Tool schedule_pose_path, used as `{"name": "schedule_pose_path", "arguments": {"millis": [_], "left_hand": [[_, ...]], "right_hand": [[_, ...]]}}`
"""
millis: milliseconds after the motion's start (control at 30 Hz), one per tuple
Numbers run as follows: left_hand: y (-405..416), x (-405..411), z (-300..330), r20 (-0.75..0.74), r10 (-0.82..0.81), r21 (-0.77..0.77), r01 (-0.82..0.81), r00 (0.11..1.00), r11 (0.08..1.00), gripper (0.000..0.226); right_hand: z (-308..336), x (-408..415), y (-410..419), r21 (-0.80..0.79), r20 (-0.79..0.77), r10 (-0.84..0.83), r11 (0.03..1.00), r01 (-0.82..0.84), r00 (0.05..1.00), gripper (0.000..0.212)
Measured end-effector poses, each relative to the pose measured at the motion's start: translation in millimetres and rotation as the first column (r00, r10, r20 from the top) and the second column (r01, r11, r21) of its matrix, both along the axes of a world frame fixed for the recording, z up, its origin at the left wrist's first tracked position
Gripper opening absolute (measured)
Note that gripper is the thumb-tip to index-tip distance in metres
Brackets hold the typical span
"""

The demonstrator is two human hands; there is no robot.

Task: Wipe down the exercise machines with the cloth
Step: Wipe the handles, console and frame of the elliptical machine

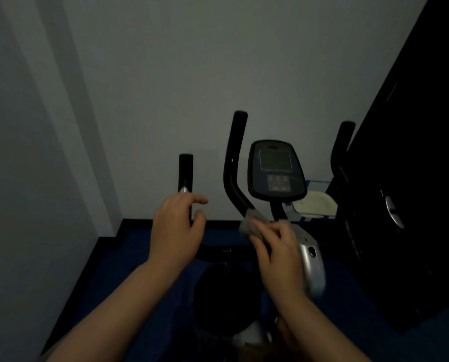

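So the right hand [278, 246] has its grip pinched around a small crumpled grey cloth [253, 223], and the cloth sits right against the lower bend of the tall curved black handlebar [235, 163] of the dim black-and-silver exercise bike [310, 259]. That bar's long axis runs up and away from the cloth toward the far wall, so I'd guess the wipe travels upward along it. The left hand [176, 231] is on the left, fingers loosely curled round the short straight black handle post [186, 173], looks like a light hold, though it's blurry. Count: one cloth, one oval grey-screened console [275, 169], three black bar ends sticking up, the third [342, 142] far right beside a dark cabinet [414, 178].
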State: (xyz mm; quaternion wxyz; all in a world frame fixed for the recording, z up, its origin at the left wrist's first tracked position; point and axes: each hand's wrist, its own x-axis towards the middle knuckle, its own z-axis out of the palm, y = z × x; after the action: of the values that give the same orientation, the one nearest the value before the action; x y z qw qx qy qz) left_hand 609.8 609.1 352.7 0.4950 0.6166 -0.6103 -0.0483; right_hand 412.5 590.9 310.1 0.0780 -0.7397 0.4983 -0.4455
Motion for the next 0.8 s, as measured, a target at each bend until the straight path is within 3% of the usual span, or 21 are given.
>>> {"name": "schedule_pose_path", "arguments": {"millis": [100,233,333,400,533,600,700,800], "left_hand": [[-33,23,15,0.071,-0.011,-0.043,0.014,0.997,0.999,0.027],[-82,37,27,0.245,-0.092,0.022,0.089,0.965,0.996,0.034],[-110,46,23,0.321,-0.136,0.071,0.119,0.937,0.99,0.037],[-122,51,20,0.313,-0.136,0.085,0.115,0.94,0.99,0.034],[-141,53,26,0.258,-0.116,0.098,0.094,0.959,0.991,0.026],[-151,54,33,0.275,-0.113,0.114,0.084,0.955,0.99,0.025],[-168,56,36,0.308,-0.099,0.103,0.07,0.946,0.992,0.025],[-176,54,26,0.279,-0.033,0.044,0.021,0.96,0.999,0.028]], "right_hand": [[17,8,-19,0.025,0.008,0.019,1.0,-0.019,1.0,0.031],[49,57,-72,0.007,-0.001,0.052,0.999,-0.052,0.999,0.037],[37,66,-72,0.017,-0.072,0.029,0.999,-0.027,0.997,0.036],[33,60,-62,-0.043,-0.136,0.029,0.998,-0.035,0.99,0.032],[77,70,-103,-0.067,0.011,0.036,0.997,-0.035,0.999,0.026],[94,83,-129,-0.122,0.003,0.018,0.992,-0.017,1.0,0.027],[78,87,-141,-0.182,-0.089,0.016,0.983,-0.032,0.996,0.025],[57,72,-127,-0.105,-0.016,0.021,0.994,-0.022,1.0,0.025]]}}
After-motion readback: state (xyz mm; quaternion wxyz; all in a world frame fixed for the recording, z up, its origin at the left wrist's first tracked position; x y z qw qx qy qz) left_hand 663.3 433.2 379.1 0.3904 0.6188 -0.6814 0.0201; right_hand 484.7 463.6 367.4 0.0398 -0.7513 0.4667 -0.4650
